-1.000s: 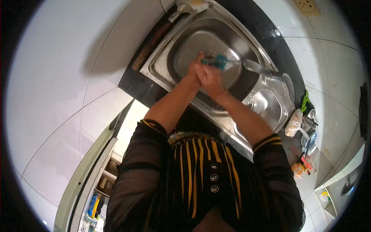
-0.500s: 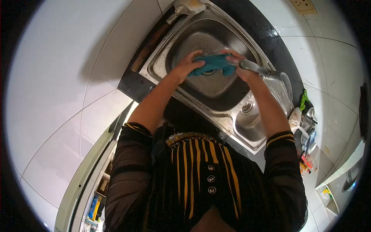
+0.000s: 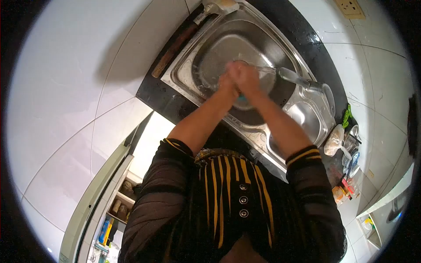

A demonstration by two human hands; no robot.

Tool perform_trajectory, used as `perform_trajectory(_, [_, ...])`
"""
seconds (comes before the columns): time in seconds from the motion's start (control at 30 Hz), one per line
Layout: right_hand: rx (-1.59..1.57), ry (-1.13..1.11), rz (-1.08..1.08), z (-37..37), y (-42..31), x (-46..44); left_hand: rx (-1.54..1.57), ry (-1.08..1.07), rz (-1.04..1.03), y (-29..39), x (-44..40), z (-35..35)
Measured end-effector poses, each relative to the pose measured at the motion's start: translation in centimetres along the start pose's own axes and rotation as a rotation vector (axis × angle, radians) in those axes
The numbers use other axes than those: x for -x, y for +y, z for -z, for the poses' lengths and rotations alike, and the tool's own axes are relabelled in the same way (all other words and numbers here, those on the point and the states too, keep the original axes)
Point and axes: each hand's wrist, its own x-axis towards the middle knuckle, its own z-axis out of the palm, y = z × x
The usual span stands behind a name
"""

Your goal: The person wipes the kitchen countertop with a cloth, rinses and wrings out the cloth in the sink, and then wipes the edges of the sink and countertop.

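Over the large steel basin (image 3: pixel 210 48), my left hand (image 3: pixel 225 83) and my right hand (image 3: pixel 246 79) are pressed together, both closed around a teal cloth. Most of the cloth (image 3: pixel 241 98) is hidden by the hands; a small piece shows below them. Motion blurs the fingers. Just right of my right hand is the faucet spout (image 3: pixel 293 77), with a thin stream of water coming from its tip.
A wooden-handled tool (image 3: pixel 177 49) with a metal head lies along the sink's left edge. To the right are a smaller basin (image 3: pixel 305 118), a knotted plastic bag (image 3: pixel 335 139) and a green item (image 3: pixel 347 116). A wall socket (image 3: pixel 351 8) is at top right.
My hands have come together from holding the cloth stretched between them, bunching it up. Water now runs visibly from the spout. The view has shifted slightly.
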Motion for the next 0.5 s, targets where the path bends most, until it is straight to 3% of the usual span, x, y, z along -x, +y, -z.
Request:
perform_trajectory(0.07, [0.004,0.122,-0.122,0.0,1.6,-0.3,-0.168,0.216,-0.089,-1.9,0.8,-1.3])
perform_trajectory(0.17, [0.062,0.063,-0.204,0.5,1.7,-0.2,-0.166,0.072,-0.175,-1.7,0.5,-0.4])
perform_trajectory(0.23, [-0.005,0.145,0.095,0.0,-1.4,1.3,-0.122,0.061,-0.127,0.2,0.9,-0.1])
perform_trajectory(0.37, [-0.010,0.103,0.140,-0.5,-1.5,2.1,-0.056,-0.073,-0.068,0.6,0.8,1.0])
perform_trajectory(0.4, [-0.052,0.114,0.051,-0.4,0.8,0.7,-0.062,-0.080,-0.076,0.3,0.3,0.7])
perform_trajectory(0.47, [-0.092,0.120,-0.061,0.3,2.7,-0.2,-0.390,-0.004,-0.261,-1.6,-0.2,0.5])
perform_trajectory(0.5, [0.066,-0.006,-0.129,1.2,2.9,-1.0,-0.392,-0.013,-0.262,-0.8,0.8,-0.6])
